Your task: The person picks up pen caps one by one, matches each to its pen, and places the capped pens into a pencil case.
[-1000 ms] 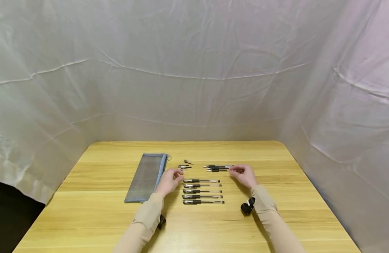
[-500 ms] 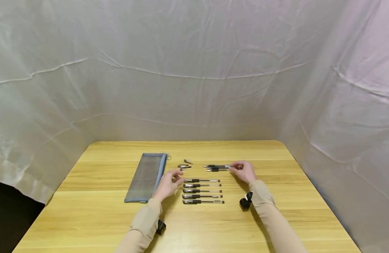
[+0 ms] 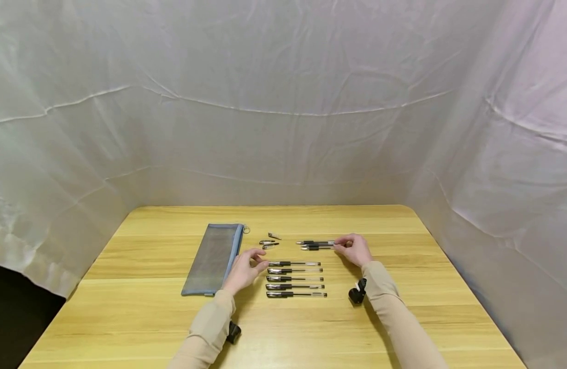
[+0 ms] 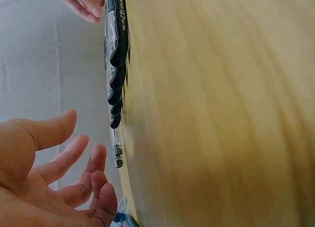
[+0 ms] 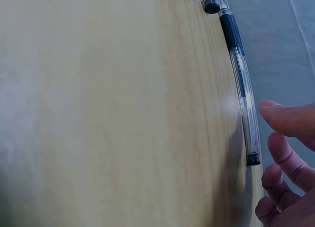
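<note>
My left hand (image 3: 244, 268) hovers at the cap ends of a row of several capped gel pens (image 3: 294, 279). In the left wrist view its fingers are spread and hold nothing. My right hand (image 3: 354, 251) is at the back ends of at least two uncapped gel pens (image 3: 316, 248), which lie farther back with tips to the left. Thumb and fingers stand apart beside a clear uncapped pen (image 5: 246, 99) in the right wrist view; whether they touch a farther pen is hidden. Loose pen caps (image 3: 270, 246) lie left of the uncapped pens.
A grey mesh zip pouch (image 3: 209, 261) with blue edging and a ring lies left of the pens, partly behind my left hand. Everything sits on a wooden table (image 3: 426, 318), with pale curtains (image 3: 283, 143) behind and at the sides.
My right hand has shifted slightly back and now covers the rear end of the far uncapped pen. The left hand has drawn a little to the left. The pens, caps and pouch look unmoved.
</note>
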The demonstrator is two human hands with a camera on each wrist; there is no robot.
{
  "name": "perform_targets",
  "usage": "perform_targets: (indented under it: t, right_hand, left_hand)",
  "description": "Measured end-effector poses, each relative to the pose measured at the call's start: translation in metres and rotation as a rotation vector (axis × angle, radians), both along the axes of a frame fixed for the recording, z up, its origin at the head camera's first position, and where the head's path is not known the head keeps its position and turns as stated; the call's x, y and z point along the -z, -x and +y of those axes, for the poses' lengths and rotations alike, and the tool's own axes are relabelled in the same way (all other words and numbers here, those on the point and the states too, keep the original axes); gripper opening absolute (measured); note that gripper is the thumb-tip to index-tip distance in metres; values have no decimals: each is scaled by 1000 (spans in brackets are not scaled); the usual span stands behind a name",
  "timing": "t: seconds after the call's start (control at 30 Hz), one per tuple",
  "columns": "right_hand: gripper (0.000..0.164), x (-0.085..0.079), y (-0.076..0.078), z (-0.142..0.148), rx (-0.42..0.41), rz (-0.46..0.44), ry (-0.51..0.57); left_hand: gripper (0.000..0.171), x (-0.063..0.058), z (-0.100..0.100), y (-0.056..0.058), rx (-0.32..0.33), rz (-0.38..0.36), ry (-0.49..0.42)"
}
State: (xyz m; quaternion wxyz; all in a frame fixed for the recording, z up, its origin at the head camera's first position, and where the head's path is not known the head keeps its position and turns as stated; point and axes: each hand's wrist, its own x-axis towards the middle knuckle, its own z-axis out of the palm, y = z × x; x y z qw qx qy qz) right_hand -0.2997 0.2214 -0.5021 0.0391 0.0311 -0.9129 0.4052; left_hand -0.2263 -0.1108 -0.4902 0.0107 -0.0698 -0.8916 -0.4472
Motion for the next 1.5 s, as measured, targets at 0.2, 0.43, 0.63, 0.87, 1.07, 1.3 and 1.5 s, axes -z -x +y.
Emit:
perform_targets:
  t: [0.2,0.43,0.63,0.87,1.07,1.3,1.5]
  right_hand:
    - [16,0,1,0,-15,-8,-3]
    - [16,-1,1,-2,-25,-9,-5]
    - [14,0,1,-3,-34,-9,-17]
    - [13,-2,1,-4,-35,-19,-21]
    - [12,1,3,-4,-38,-11,-28]
    - [9,6,7,-3,-52,12,-46]
    - [8,7,7,-3,-78,-1,-57]
  left_hand:
    - [31,-1,0,-1,2,9,-4]
    - [31,-2,1,-1,12,20,-17]
    - [31,-1,0,-1,11,6,-17]
    - [33,-1,-1,-1,14,7,-23]
    - [32,-1,-1,-1,11,4,-27]
    - [31,-1,-1,-2,2,-1,-18]
    - [31,0,-2,-2,12,7,-19]
